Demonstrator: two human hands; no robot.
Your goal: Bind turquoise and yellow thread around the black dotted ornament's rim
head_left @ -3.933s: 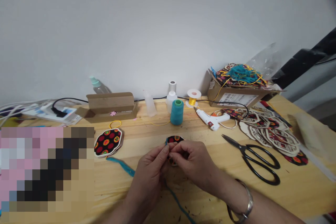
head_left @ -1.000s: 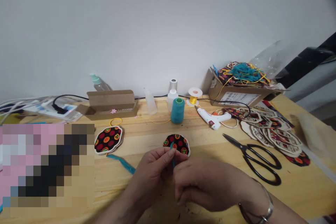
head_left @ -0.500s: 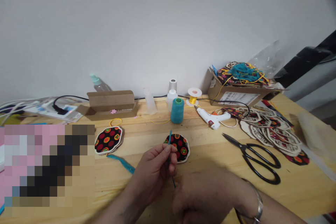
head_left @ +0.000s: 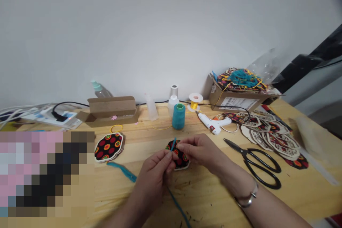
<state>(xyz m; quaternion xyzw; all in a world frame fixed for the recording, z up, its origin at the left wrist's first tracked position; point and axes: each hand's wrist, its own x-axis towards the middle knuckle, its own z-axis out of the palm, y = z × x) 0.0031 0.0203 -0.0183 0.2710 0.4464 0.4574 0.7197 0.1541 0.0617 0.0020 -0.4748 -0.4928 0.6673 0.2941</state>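
Observation:
Between the pinched thumb and fingers of my left hand (head_left: 159,167) is a teal thread bundle (head_left: 178,205). Its short end sticks up above the fingertips, and the long tail trails down toward the near table edge. My right hand (head_left: 197,149), a metal bangle on its wrist, is closed in a pinch beside that upper end; I cannot make out what its fingertips hold. Behind both hands lies a black patterned fabric piece (head_left: 184,162) with a pale scalloped border, partly covered by them. A teal thread cone (head_left: 178,117) stands just beyond it.
To the right lie black-handled scissors (head_left: 256,164), a white glue gun (head_left: 213,123) and a pile of patterned pieces (head_left: 278,137). A full cardboard box (head_left: 235,99) stands behind. At left are a stack of patterned pieces (head_left: 109,148), a teal tassel (head_left: 124,171) and an open carton (head_left: 112,112).
My right hand has risen from low near the thread's tail to beside its upper end. The tail now hangs loose below my left hand, which keeps its pinch. The view has shifted slightly.

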